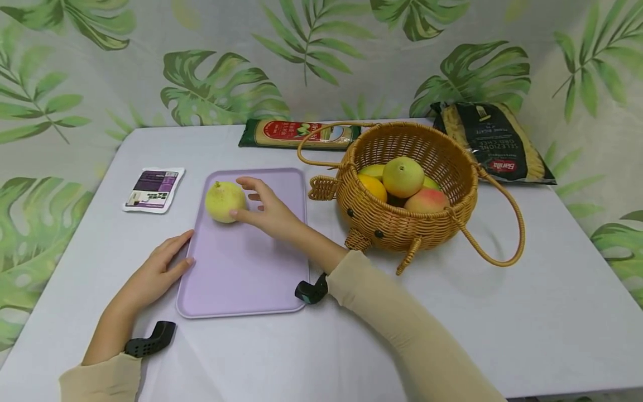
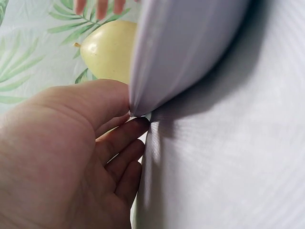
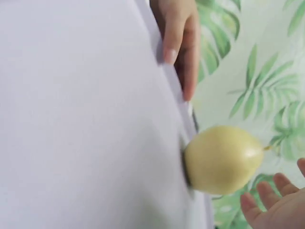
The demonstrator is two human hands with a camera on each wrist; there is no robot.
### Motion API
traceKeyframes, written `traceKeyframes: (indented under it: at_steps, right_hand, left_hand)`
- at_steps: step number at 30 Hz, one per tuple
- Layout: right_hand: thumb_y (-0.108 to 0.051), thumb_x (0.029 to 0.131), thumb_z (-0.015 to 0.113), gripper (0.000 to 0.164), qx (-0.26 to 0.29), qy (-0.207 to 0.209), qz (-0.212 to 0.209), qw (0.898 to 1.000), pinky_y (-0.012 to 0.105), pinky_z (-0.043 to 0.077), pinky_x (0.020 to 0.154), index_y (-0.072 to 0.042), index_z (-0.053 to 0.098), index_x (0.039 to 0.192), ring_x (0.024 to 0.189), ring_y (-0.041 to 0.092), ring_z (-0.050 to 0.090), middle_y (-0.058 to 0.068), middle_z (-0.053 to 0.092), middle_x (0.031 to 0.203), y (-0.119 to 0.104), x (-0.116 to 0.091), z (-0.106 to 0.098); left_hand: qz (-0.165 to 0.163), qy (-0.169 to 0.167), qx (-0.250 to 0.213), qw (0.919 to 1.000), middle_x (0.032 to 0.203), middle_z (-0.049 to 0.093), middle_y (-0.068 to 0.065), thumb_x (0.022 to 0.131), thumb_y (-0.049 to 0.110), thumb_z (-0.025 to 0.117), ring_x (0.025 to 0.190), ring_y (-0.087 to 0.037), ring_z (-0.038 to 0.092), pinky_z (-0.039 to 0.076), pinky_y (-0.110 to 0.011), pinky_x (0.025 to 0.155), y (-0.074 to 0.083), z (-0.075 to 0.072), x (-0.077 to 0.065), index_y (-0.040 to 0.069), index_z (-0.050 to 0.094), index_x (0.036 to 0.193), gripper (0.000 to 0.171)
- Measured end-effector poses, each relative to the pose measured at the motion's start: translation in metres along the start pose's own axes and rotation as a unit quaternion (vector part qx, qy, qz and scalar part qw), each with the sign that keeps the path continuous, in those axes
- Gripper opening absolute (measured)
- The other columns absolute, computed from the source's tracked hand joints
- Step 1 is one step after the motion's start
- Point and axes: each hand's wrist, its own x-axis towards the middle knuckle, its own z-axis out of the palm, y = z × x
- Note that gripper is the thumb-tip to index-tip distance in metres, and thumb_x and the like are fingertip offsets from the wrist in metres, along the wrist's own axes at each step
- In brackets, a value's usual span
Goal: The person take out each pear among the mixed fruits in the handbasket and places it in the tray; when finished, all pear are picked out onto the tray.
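Note:
A yellow pear [image 1: 225, 202] with a short stem sits at the upper left of a lilac tray [image 1: 241, 268]. My right hand [image 1: 268, 212] is just right of the pear, fingers spread. In the head view its thumb tip overlaps the pear's edge. The right wrist view shows a gap between the fingers [image 3: 267, 195] and the pear [image 3: 224, 160]; the thumb is out of sight there. At the tray's left edge, my left hand [image 1: 156, 271] holds the rim, thumb on one side and fingertips on the other, as the left wrist view shows.
A wicker basket [image 1: 402, 223] with several fruits stands right of the tray, its handles folded outward. Behind lie a long green packet [image 1: 301, 134] and a black pasta bag [image 1: 492, 139]. A small white-and-purple packet [image 1: 154, 190] lies at the left.

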Motion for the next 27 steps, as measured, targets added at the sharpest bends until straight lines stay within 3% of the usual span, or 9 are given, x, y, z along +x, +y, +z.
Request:
traceKeyframes:
  at_steps: [6, 10, 13, 20, 27]
  right_hand:
    - [-0.013, 0.087, 0.058, 0.05, -0.003, -0.011, -0.127, 0.992, 0.031, 0.036, 0.095, -0.005, 0.036, 0.131, 0.115, 0.014, 0.039, 0.008, 0.04, 0.13, -0.02, -0.043, -0.02]
    - [-0.014, 0.088, 0.055, 0.045, 0.023, -0.006, -0.208, 0.978, 0.037, 0.036, 0.095, 0.003, 0.037, 0.126, 0.115, 0.019, 0.041, 0.014, 0.043, 0.125, -0.029, -0.073, -0.036]
    - [-0.022, 0.09, 0.054, 0.048, 0.042, 0.007, -0.245, 0.969, 0.042, 0.037, 0.094, 0.008, 0.036, 0.123, 0.114, 0.028, 0.042, 0.021, 0.044, 0.122, -0.037, -0.095, -0.05]
    - [-0.02, 0.088, 0.059, 0.049, 0.066, 0.067, -0.268, 0.959, 0.041, 0.034, 0.097, 0.014, 0.04, 0.118, 0.112, 0.033, 0.043, 0.021, 0.048, 0.118, -0.056, -0.145, -0.094]
    - [-0.005, 0.083, 0.064, 0.044, 0.023, 0.15, -0.257, 0.954, 0.034, 0.034, 0.098, 0.012, 0.044, 0.119, 0.112, 0.031, 0.044, 0.02, 0.05, 0.117, -0.069, -0.171, -0.144]
  left_hand:
    - [0.0, -0.003, 0.0, 1.0, 0.138, 0.028, -0.025, 0.092, 0.02, 0.051, 0.125, -0.045, 0.02, 0.016, -0.062, 0.097, 0.0, 0.0, 0.0, 0.008, 0.024, 0.142, 0.058]
    - [-0.003, -0.003, 0.001, 1.0, 0.138, 0.027, -0.025, 0.093, 0.02, 0.051, 0.126, -0.045, 0.019, 0.015, -0.062, 0.097, 0.001, -0.001, 0.0, 0.008, 0.024, 0.143, 0.058]
    - [-0.003, -0.004, -0.001, 1.0, 0.138, 0.027, -0.025, 0.093, 0.02, 0.051, 0.126, -0.046, 0.019, 0.015, -0.063, 0.096, 0.001, -0.001, 0.0, 0.008, 0.024, 0.143, 0.058]
    - [-0.001, -0.001, 0.001, 1.0, 0.138, 0.027, -0.025, 0.093, 0.021, 0.051, 0.126, -0.046, 0.019, 0.015, -0.063, 0.097, 0.001, -0.001, 0.001, 0.008, 0.024, 0.143, 0.058]
    - [-0.004, -0.003, 0.002, 1.0, 0.138, 0.027, -0.024, 0.092, 0.021, 0.051, 0.126, -0.045, 0.019, 0.016, -0.063, 0.096, -0.001, 0.0, 0.0, 0.008, 0.024, 0.143, 0.058]
